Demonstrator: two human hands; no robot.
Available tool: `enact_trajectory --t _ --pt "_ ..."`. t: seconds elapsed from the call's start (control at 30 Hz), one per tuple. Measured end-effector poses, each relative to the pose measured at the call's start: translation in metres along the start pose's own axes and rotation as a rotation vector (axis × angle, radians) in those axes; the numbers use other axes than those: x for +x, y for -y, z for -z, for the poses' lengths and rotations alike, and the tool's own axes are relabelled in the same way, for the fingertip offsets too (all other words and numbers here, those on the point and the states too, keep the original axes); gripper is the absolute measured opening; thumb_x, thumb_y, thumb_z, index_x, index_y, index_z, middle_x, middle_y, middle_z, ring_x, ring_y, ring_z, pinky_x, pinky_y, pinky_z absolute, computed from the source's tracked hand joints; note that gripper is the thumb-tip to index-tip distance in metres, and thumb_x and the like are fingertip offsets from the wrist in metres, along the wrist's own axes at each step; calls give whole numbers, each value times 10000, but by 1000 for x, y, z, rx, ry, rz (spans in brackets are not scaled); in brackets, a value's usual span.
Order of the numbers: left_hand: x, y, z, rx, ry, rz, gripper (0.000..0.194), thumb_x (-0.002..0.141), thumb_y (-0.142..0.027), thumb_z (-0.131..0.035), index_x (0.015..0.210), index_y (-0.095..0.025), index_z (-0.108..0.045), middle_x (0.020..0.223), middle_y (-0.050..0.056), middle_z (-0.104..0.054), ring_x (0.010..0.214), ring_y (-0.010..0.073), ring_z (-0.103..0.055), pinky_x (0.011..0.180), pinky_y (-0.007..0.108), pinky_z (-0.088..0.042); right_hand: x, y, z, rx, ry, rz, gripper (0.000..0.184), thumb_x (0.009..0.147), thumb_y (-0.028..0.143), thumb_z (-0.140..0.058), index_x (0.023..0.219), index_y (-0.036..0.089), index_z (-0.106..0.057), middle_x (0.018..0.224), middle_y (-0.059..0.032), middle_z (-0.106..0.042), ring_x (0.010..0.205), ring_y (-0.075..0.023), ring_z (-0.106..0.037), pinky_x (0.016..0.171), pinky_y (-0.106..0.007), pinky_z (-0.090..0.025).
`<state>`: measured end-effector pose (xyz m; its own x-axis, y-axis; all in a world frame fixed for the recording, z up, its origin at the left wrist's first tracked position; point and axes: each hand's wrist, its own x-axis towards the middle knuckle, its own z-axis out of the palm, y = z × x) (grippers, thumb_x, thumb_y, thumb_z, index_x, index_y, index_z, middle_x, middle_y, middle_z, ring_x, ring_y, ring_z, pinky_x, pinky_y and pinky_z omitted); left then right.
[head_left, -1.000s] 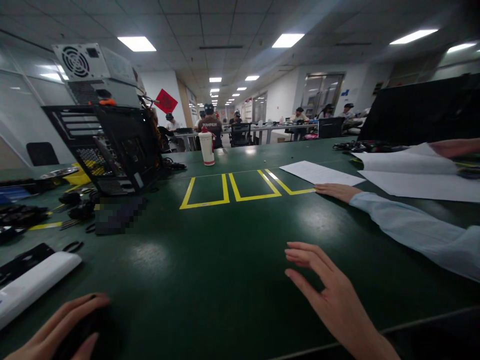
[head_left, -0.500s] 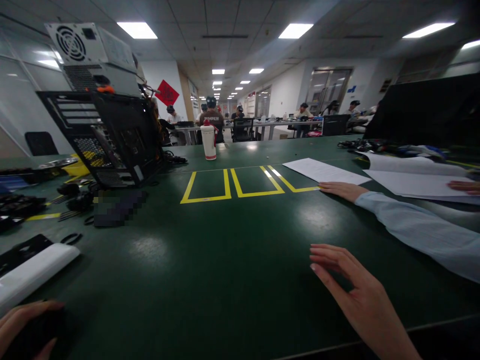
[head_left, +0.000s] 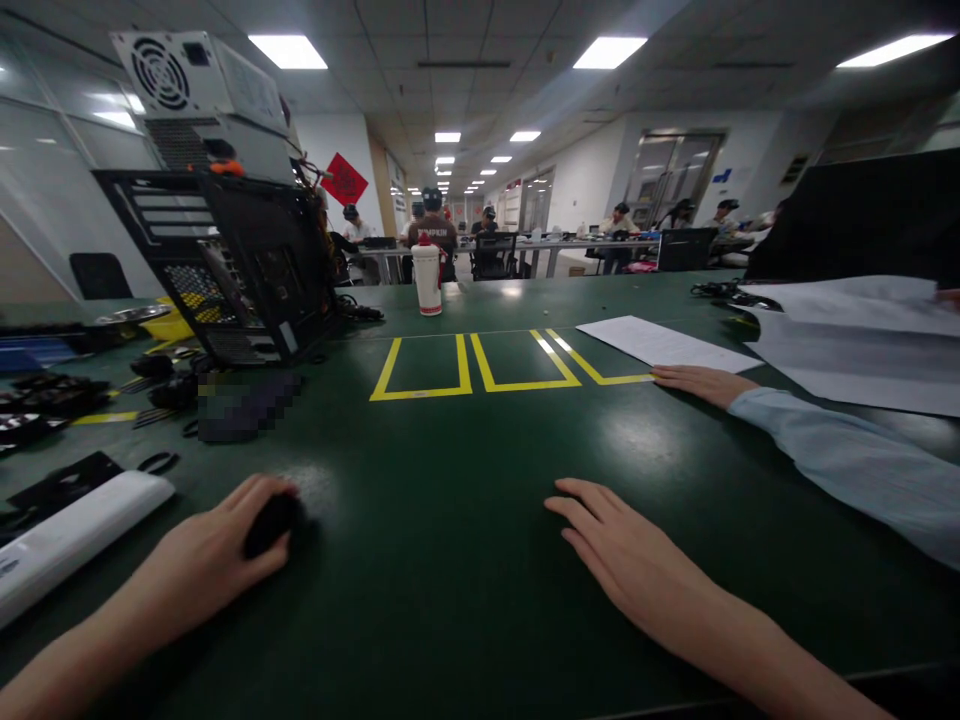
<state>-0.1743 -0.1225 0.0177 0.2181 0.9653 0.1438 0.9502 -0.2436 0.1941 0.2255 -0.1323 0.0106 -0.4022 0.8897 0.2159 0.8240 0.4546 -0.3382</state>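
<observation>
My left hand (head_left: 217,550) is closed round a black rounded object (head_left: 271,522), like a computer mouse in size and shape. The fingers and palm hide much of it. It is low over the green tabletop (head_left: 435,560), left of the middle; whether it touches the surface I cannot tell. My right hand (head_left: 615,540) is open, palm down with fingers stretched forward, on or just above the table and holding nothing. Ahead of both hands, yellow tape outlines (head_left: 424,395) mark the tabletop.
At left stand a black computer case (head_left: 247,260) topped by power supplies (head_left: 202,80), a white elongated object (head_left: 90,540) and dark cables. A white cup (head_left: 427,280) stands at the back. On the right, a co-worker's sleeved arm (head_left: 832,430) reaches in beside paper sheets (head_left: 667,345).
My left hand has come in from the lower left corner with the black object. My right hand has shifted left and its fingers lie flatter. The co-worker's sheet at right has been lifted.
</observation>
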Motion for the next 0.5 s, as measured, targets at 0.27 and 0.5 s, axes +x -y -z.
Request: enact_trajectory --t 0.27,0.5 --pt "145 -121 -43 -122 -12 -219 447 689 -349 -524 1102 -244 -389 1130 41 -484 911 233 -554 741 353 -461 110 -14 -14 669 55 -161 304 752 314 -542 1015 163 -537 1017 -81 -570 860 -165 -577 793 -341 -483" --pt "169 -146 -69 -192 -58 -237 614 677 -368 -547 1201 -177 -291 1132 99 -504 939 268 -553 762 364 -450 151 -19 -26 1096 106 -405 300 691 334 -619 910 135 -575 941 -83 -605 821 -156 -599 781 -309 -508"
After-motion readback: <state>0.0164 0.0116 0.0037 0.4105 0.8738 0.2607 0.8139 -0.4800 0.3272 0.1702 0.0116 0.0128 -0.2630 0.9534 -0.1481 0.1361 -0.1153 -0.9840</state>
